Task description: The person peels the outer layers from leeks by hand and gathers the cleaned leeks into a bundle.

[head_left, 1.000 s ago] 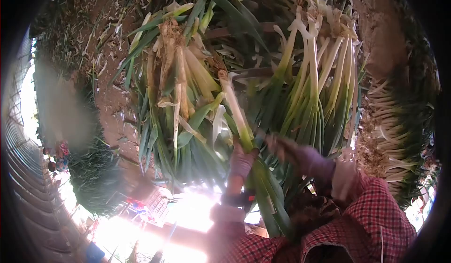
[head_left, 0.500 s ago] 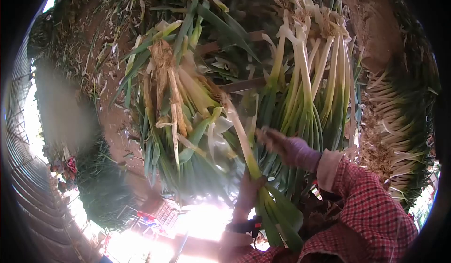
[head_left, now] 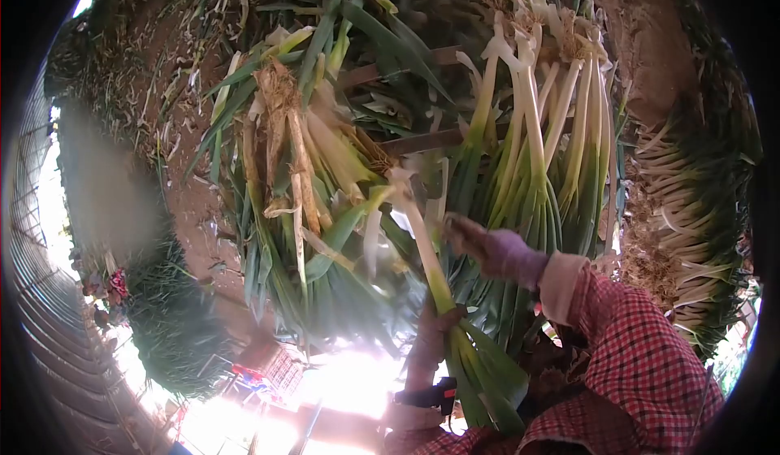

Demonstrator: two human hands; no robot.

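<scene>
My left hand (head_left: 435,329) is wrapped round the leafy part of a long green onion (head_left: 424,248). Its pale root end points up and away, and its green leaves (head_left: 483,374) fan out below my grip. To the right of that stalk is my right hand (head_left: 496,252), in a purplish covering, its fingers stretched toward the stalk and apart from it; nothing shows in them. Beyond my right hand lies a row of cleaned green onions (head_left: 536,138) with white roots up. On the left are unpeeled green onions (head_left: 296,154) with brown, dry skins and roots.
A long stack of green onions (head_left: 691,219) runs along the right side. More green leaves (head_left: 175,317) are piled at the left. Peelings litter the brown ground (head_left: 199,219). A reddish crate (head_left: 280,370) stands at the lower left beside strong glare.
My right hand has shifted slightly left and down. My left hand keeps its hold on the green onion, which has barely moved; the view tilts a little.
</scene>
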